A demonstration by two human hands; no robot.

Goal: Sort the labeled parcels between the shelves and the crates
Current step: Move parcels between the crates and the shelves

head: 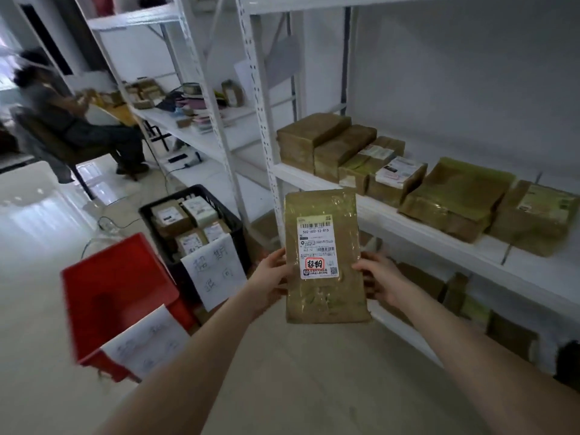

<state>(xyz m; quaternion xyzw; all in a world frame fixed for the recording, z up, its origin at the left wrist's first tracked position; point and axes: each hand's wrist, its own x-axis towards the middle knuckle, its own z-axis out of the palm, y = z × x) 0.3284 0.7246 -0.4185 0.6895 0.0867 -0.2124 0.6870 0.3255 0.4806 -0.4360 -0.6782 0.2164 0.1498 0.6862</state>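
Storeroom, pale floor (282, 387), white shelf rack (408, 222) on the right. Fingers (277, 257) of the left hand (273, 277) curl round the left edge of a tan taped parcel (326, 302), and the right hand (376, 281) grips the right edge. The parcel is upright in the air in front of the rack, its white label (317, 246) with a red stamp facing the camera. Row of tan parcels (345, 146) on the shelf behind. On the floor to the left are a black crate (237, 227) holding labeled parcels and, nearer, a red crate (119, 284), each with a paper sign. Seated person (62, 120) far left, blurred.
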